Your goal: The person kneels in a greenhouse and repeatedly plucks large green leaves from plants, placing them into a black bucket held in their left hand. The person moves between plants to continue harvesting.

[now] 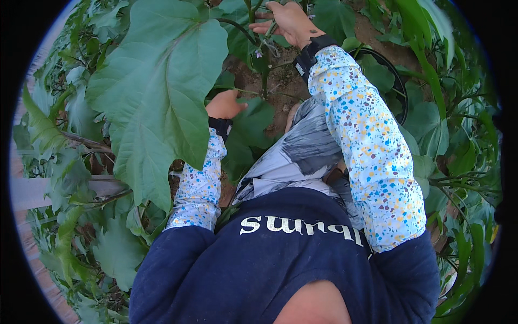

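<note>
My right hand [287, 24] is at the top of the view among the upper stems of a broad-leaved plant that looks like an eggplant. Its fingers are spread around a thin green stem [270, 30]; whether they grip it is unclear. A small purple flower [258, 53] hangs just below the fingers. My left hand [225, 104] is lower, left of the plant's main stem [264, 77], with the thumb pointing right. Its other fingers are hidden, so any hold cannot be told. A very large green leaf [162, 81] spreads over part of the left forearm.
A black round rim [398, 77], perhaps of a bucket, stands right of my right forearm with leaves inside it. Brown soil [243, 77] shows between the stems. Dense leafy plants crowd both sides. A pale strip [32, 193] lies at the far left.
</note>
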Motion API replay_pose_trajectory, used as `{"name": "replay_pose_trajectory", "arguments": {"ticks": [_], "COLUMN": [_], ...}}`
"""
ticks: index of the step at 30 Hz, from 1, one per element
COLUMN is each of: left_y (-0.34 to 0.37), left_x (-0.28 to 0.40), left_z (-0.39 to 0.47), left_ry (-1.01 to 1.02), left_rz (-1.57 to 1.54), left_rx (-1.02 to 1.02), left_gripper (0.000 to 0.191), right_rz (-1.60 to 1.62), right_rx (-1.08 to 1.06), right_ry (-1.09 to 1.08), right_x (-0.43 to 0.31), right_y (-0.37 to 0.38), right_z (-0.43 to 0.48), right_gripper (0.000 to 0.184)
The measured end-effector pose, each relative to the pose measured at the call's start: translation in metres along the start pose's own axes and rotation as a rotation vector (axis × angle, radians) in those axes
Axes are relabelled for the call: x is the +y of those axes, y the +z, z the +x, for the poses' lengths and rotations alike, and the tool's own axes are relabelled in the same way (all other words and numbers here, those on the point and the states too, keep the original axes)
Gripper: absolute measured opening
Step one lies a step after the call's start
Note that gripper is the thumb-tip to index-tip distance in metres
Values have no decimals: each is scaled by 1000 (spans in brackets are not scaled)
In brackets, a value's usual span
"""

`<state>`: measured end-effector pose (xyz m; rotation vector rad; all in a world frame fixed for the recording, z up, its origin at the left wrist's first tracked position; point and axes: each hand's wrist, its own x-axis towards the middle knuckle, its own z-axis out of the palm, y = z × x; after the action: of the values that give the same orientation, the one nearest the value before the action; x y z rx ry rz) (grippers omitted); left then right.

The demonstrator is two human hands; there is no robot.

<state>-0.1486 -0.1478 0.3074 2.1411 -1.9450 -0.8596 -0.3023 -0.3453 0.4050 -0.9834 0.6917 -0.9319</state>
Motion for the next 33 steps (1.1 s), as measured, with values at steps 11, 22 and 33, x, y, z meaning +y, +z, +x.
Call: {"name": "replay_pose_trajectory", "arguments": {"ticks": [11,22,33], "left_y": [-8,-71,-170], "left_x": [21,182,186], "left_z": [14,59,122], "left_ry": [93,615,366], "left_rz": [-229,-736,-1277], "left_rx": [112,1066,261], "left_gripper": [38,34,36], "right_rz": [-773,-1765,-181], "right_rx": [233,-157,11], "right_ry": [-416,-291,-374], "right_x": [64,-169,-149], "right_y": [-10,-168,-14], "right_z": [-8,-136,-107], "right_gripper": [41,73,36]}}
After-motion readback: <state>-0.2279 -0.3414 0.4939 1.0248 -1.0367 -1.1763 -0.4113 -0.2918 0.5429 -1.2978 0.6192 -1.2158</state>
